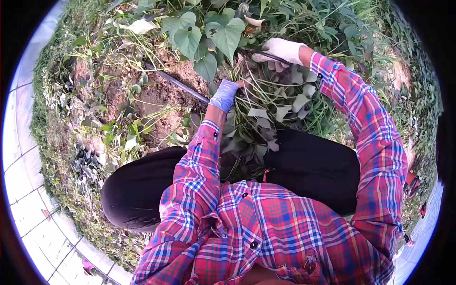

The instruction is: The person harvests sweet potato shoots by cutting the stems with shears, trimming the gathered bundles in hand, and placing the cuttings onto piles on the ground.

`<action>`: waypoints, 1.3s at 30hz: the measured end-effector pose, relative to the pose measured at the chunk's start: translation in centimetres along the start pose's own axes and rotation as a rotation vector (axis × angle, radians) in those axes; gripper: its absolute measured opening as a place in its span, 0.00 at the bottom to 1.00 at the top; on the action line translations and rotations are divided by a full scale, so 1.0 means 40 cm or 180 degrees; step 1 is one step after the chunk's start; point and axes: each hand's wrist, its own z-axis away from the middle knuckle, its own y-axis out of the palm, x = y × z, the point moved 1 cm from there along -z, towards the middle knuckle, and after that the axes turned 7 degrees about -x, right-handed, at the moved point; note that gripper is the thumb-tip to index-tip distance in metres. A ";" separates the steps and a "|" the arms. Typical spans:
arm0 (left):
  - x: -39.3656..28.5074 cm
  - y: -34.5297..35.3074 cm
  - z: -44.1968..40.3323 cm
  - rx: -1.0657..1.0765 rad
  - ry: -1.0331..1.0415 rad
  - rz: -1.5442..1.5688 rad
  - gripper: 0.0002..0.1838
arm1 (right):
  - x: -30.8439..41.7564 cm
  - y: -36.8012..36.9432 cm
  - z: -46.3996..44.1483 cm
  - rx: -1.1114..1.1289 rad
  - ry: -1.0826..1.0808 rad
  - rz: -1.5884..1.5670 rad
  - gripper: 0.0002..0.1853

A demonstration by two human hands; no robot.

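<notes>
A person bends forward with both arms extended, the left hand [224,95] in a lavender glove and the right hand [281,51] in a white one. The left arm [194,161] reaches almost straight out from the chest, its fingers closed and largely hidden. The right arm [377,142] bows wide at the elbow before turning inward, the hand reaching slightly farther out, back uppermost, fingers curled beneath. A narrow strip of bare wrist [215,115] shows below each plaid cuff. Bent legs [313,166] in black trousers splay to either side of the torso [266,213].
</notes>
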 end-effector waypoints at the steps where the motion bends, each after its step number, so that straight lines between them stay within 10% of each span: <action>1: -0.017 0.009 0.002 0.0250 -0.0143 -0.0365 0.15 | 0.012 -0.020 0.046 0.0137 -0.0049 -0.0443 0.20; 6: -0.198 0.154 0.144 0.0644 0.0346 -0.0344 0.14 | 0.064 -0.022 0.250 -0.0859 -0.1361 -0.0491 0.18; 22: -0.394 0.161 0.455 0.1388 0.0993 0.1196 0.15 | 0.256 0.061 0.712 -0.1261 -0.2131 -0.1245 0.18; 39: -0.370 0.202 0.541 0.1797 0.0883 0.2092 0.11 | 0.221 0.172 0.638 -0.1276 -0.2735 -0.2508 0.21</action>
